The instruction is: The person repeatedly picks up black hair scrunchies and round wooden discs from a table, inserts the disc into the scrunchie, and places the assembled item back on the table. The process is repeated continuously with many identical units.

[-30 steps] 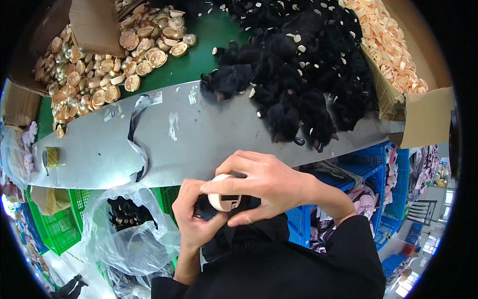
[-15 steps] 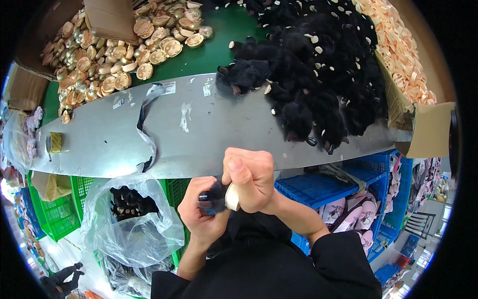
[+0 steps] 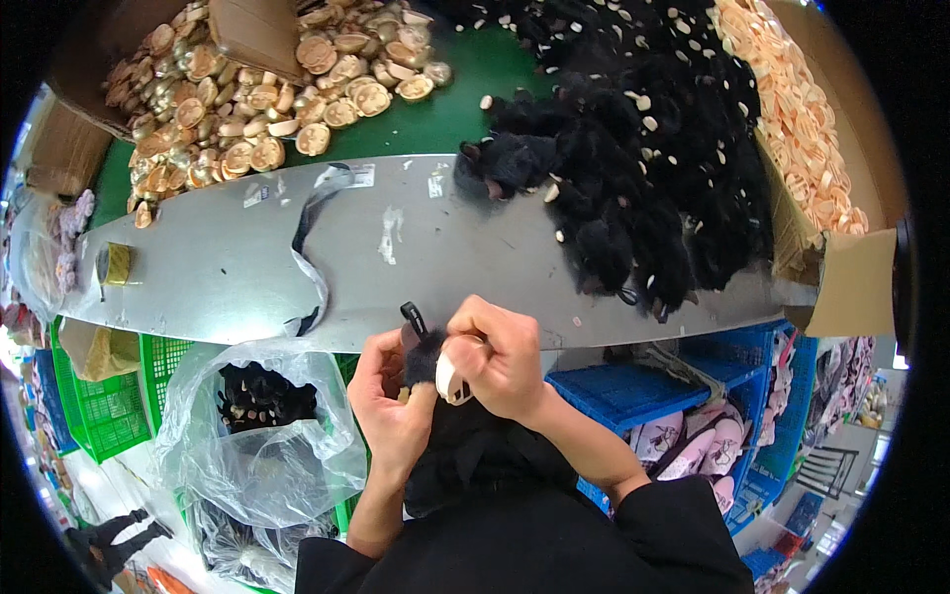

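Observation:
In front of my body, at the near edge of the metal table, both hands work on one small black plush piece. My left hand is closed around its left side, with a black strap bearing pale print sticking up above. My right hand pinches a cream plastic shell with dark slots, against the right side of the plush. Whether the shell is attached to the fur is hidden by the fingers. Beyond, a heap of black plush pieces with small cream bits lies on the table.
Gold and peach plastic shells are piled at far left, cream ones in a carton at far right. The metal table carries a tape roll and a dark strip. Below stand a plastic bag and blue crates.
The plush piece has turned in my hands, so its strap now points up and the shell's slotted side shows. My left hand has shifted slightly left. The view has shifted a little.

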{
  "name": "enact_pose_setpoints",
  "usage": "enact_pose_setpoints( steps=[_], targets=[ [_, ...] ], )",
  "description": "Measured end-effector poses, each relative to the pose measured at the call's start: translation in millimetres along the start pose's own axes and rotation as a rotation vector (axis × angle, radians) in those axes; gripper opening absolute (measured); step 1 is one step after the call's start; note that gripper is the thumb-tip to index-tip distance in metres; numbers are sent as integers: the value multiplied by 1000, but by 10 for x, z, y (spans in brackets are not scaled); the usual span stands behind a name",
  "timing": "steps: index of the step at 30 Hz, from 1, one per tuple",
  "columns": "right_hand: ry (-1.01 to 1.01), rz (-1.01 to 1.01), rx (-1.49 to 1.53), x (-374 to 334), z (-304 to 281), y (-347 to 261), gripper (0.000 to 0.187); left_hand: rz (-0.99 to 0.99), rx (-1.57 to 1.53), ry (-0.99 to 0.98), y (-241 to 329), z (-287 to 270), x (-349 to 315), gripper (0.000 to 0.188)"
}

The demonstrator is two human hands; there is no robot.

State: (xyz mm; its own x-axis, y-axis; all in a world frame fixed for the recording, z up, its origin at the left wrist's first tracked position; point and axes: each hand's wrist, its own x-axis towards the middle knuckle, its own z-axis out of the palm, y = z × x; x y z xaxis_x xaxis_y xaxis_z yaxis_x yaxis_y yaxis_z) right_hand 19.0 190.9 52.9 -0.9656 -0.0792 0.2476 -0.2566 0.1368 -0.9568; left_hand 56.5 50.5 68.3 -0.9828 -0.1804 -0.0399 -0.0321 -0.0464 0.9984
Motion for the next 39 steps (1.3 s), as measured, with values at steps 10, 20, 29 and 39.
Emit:
enact_pose_setpoints(
  steps=[10, 20, 29, 39],
  targets=[
    [-20, -198, -179, -73, -18, -261, 56, -105, -355, -85, -110, -84, -48, 12],
    [248, -475, -291, 34, 149, -262, 55, 330, -79, -105, 2, -183, -2, 17],
    [171, -134, 136, 122, 190, -307, 35, 415, 308, -47, -22, -146, 28, 21],
    [81, -5, -14, -63, 215, -248, 17, 520, 353, -103, -133, -125, 3, 20]
  ],
)
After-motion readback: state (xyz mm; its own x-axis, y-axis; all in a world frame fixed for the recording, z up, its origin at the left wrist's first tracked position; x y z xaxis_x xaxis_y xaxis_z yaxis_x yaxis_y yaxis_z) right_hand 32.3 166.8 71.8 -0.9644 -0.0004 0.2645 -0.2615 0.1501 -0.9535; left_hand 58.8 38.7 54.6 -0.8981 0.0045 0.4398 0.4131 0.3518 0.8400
